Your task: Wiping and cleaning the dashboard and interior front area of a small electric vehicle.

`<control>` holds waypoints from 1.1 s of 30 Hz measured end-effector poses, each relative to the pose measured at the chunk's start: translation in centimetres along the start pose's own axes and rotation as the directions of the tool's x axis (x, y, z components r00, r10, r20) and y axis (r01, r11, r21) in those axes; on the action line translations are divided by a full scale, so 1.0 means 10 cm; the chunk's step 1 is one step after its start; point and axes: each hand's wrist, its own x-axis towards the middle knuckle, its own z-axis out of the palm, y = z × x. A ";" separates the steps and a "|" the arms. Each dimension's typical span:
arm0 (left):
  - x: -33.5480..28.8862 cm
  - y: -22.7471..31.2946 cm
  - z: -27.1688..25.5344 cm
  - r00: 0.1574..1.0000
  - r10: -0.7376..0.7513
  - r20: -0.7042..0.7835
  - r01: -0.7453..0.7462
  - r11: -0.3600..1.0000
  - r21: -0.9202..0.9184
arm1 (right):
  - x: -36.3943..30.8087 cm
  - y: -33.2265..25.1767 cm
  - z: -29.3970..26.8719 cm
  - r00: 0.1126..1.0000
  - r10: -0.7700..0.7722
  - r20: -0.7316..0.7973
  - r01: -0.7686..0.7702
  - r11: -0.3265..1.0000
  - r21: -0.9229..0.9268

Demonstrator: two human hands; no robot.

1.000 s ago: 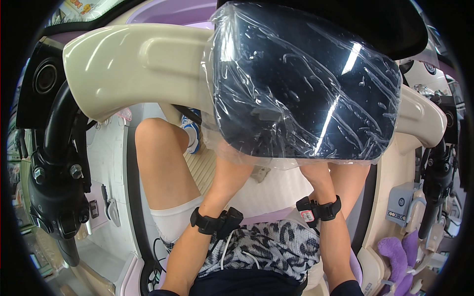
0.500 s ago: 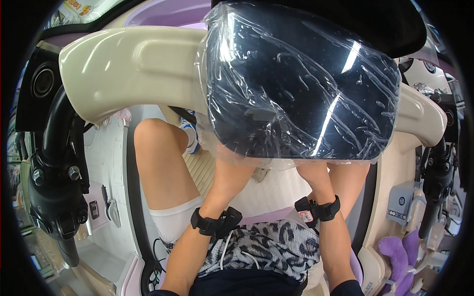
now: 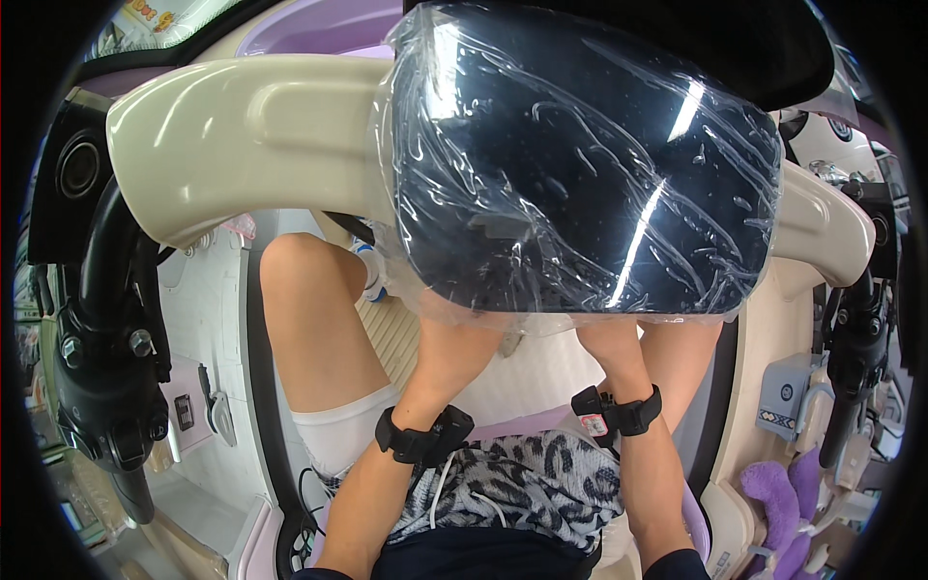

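Observation:
A dark glossy panel [image 3: 580,174], wrapped in clear wrinkled plastic film, fills the upper middle of the view. It sits between the left part of a cream handlebar cover [image 3: 242,135] and its right part. Both my arms reach up beneath the panel's lower edge. Only the wrist end of my left hand [image 3: 452,338] shows; its fingers are hidden behind the panel. Likewise my right hand [image 3: 613,338] disappears under the film's edge, fingers out of sight. What either hand touches or holds cannot be made out. Each wrist wears a black strapped device.
Black handlebar grips and levers stand at the left [image 3: 106,387] and right [image 3: 855,358]. Below the panel are my bare knee [image 3: 300,280] and a ribbed tan floor mat [image 3: 391,338]. Purple plush pieces [image 3: 773,503] lie at lower right, near a grey box [image 3: 785,396].
The left side of the panel and of the cream cover has shifted slightly leftward. My forearms stay nearly in place, with both hands still under the panel.

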 end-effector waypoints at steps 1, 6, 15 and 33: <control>0.00 0.00 0.00 1.000 0.008 0.002 -0.008 1.000 -0.018 | 0.00 0.00 0.00 1.000 -0.020 0.011 0.020 1.000 -0.024; 0.03 0.09 0.02 1.000 -0.011 -0.003 0.010 0.997 -0.078 | 0.02 -0.02 0.00 1.000 0.006 -0.014 -0.005 0.999 0.050; 0.01 0.05 -0.01 0.997 0.041 0.064 -0.044 0.998 0.044 | 0.00 -0.01 0.01 0.987 0.157 0.038 -0.160 0.982 0.104; -0.09 -0.27 -0.19 0.968 0.039 0.247 -0.148 0.885 0.442 | -0.16 0.34 -0.07 0.976 0.211 -0.048 -0.213 0.977 -0.032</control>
